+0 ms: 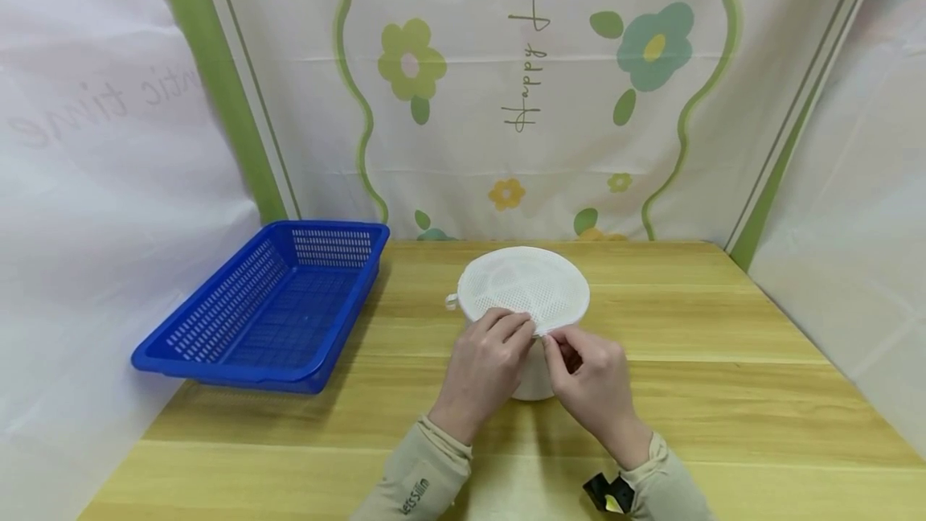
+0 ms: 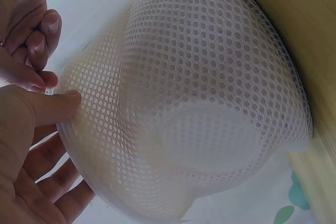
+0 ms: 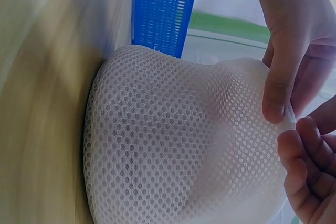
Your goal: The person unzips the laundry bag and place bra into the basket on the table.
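Note:
A white mesh laundry bag [image 1: 535, 284] stands upright on the table, its round flat top facing up. A small loop [image 1: 452, 301] sticks out on the left of its rim. My left hand [image 1: 488, 368] pinches the near rim, the thumb against the mesh wall [image 2: 194, 51] and the fingers over the top. Right beside it, my right hand [image 1: 593, 372] pinches at the same rim between thumb and forefinger, its other fingers curled in. Whatever small part those fingertips hold is hidden by them. In the right wrist view, the bag's mesh side [image 3: 152, 129] sags inward below the rim.
To the left sits a blue plastic basket [image 1: 335, 340] with slotted walls, at the table's left edge. Wood-grain tabletop [image 1: 723, 392] spreads around the bag. Printed cloth curtains [image 1: 463, 143] stand behind and at both sides. A black device [image 1: 608, 494] is at my right sleeve.

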### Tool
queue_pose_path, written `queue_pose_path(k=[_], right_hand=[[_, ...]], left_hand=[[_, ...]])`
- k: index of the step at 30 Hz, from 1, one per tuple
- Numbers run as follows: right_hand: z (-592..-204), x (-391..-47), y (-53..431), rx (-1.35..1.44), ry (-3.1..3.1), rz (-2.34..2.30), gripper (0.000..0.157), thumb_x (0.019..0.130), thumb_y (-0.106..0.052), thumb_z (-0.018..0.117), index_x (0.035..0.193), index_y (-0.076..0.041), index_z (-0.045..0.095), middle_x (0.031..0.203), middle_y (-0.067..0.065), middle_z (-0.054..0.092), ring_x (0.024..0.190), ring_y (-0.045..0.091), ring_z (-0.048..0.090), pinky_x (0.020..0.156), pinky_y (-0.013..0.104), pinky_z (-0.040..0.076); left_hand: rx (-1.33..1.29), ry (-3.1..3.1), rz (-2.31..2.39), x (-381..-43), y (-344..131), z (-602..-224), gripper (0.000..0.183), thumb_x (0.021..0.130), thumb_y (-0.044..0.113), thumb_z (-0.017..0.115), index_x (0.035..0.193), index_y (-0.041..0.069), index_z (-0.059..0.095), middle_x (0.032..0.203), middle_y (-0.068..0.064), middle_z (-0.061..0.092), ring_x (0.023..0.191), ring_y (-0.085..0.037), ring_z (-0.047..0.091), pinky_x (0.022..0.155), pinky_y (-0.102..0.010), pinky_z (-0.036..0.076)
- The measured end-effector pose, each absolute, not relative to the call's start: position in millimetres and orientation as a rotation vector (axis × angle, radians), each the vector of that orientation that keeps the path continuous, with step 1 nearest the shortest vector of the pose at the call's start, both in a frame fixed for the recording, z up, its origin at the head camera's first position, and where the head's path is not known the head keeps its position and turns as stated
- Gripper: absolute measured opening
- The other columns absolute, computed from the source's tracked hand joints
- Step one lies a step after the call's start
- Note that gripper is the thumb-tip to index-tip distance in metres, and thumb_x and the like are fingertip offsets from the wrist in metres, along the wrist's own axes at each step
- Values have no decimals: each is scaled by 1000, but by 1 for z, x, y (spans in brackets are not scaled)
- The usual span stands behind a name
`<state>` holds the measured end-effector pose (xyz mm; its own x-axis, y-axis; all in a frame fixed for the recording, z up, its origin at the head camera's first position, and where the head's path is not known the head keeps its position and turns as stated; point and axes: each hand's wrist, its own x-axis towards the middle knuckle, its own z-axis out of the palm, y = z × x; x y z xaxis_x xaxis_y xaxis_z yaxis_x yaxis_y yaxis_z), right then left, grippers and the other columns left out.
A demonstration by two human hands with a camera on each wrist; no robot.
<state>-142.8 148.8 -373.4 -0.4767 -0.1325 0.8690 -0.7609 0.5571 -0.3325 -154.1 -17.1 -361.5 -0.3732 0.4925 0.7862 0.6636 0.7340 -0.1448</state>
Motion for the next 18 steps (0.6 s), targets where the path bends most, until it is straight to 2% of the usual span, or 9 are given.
queue_pose_path(k=[10,18], right_hand=[[-373,-142,149,712,-1932,934,11,81,1,67,74,-7,68,60,-7,55,49,2,47,42,16,41],[-373,-143,151,689,-1937,926,10,81,1,68,75,-7,69,60,-8,54,48,2,47,43,16,40]], left_hand=[[-861,-2014,-245,-154,-17,-361,10,82,9,79,91,10,75,99,-1,72,91,-15,63,78,-25,54],[-852,-2026,-260,-153,-18,-360,4,88,10,72,91,11,75,97,0,72,90,-15,63,76,-25,54]])
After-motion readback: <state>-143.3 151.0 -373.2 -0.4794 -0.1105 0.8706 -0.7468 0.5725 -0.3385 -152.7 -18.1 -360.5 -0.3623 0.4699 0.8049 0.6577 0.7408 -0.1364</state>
